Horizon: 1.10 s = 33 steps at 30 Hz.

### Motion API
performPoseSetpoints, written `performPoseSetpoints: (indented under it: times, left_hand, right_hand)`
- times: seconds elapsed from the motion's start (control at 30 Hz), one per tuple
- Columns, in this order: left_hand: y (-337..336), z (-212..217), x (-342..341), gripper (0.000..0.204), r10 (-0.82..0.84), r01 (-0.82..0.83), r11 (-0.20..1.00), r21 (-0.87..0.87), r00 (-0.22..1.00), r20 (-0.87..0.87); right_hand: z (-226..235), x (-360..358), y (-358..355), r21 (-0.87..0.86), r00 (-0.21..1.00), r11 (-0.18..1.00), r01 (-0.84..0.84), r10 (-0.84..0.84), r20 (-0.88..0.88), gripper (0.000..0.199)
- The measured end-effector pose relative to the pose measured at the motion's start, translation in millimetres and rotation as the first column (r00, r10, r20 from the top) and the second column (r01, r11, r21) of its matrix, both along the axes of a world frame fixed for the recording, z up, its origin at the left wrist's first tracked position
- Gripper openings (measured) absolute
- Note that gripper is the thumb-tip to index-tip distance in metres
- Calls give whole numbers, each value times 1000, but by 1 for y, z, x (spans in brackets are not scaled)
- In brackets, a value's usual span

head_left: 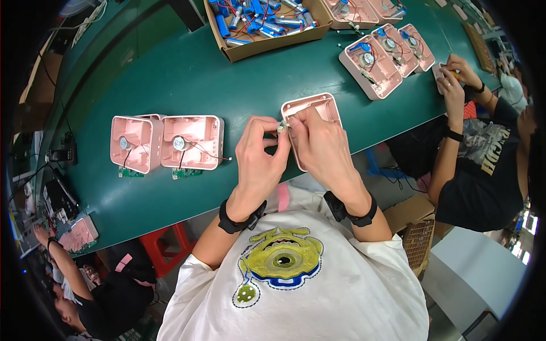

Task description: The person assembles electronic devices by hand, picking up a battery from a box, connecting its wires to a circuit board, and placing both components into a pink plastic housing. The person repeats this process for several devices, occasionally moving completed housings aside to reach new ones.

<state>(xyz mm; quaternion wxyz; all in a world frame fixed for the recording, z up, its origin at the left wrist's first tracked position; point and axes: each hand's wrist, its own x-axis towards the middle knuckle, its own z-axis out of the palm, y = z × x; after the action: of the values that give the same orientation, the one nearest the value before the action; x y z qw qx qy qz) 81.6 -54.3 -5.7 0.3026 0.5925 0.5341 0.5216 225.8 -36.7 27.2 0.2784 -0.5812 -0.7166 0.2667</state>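
My left hand (261, 149) pinches a small pale green and metallic part (281, 128) between thumb and fingertips. My right hand (322, 142) is closed with its fingertips at the same part; whatever it grips there is hidden by the fingers. Beneath my right hand an open pink plastic housing (309, 101) lies on the green table (244, 85), its inside largely covered by the hand. Left of my hands stand two pink housings, one nearer (193, 126) and one farther left (135, 158), each with a round silver speaker-like piece, wires and a green circuit board beneath.
A cardboard box (242, 54) of blue cylindrical batteries with wires stands at the back. Several pink housings with batteries (375, 79) sit at the back right. One co-worker (472, 153) works at the right, another (85, 290) at the lower left. A red stool (165, 250) is below the table.
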Motion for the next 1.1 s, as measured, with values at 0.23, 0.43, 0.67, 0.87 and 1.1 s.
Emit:
performPoseSetpoints:
  times: [0.23,0.43,0.67,0.87,1.1]
  left_hand:
    - [1,-3,-2,20,-27,27,1000,7,1000,-14]
    - [1,-2,-2,21,-37,40,998,48,997,-62]
    - [1,-4,-1,21,-18,32,991,130,994,-106]
    - [1,-4,-3,22,-30,65,980,190,983,-183]
    - [1,-5,-6,24,-27,97,961,260,965,-262]
  right_hand:
    - [-7,3,-2,202,996,976,-85,90,-14,8]
    - [-7,9,-1,278,990,956,-98,123,-74,10]
    - [7,12,1,124,984,991,-54,74,-160,7]
    - [2,11,5,181,983,980,-80,107,-149,4]
    - [7,5,1,201,995,975,-97,92,31,4]
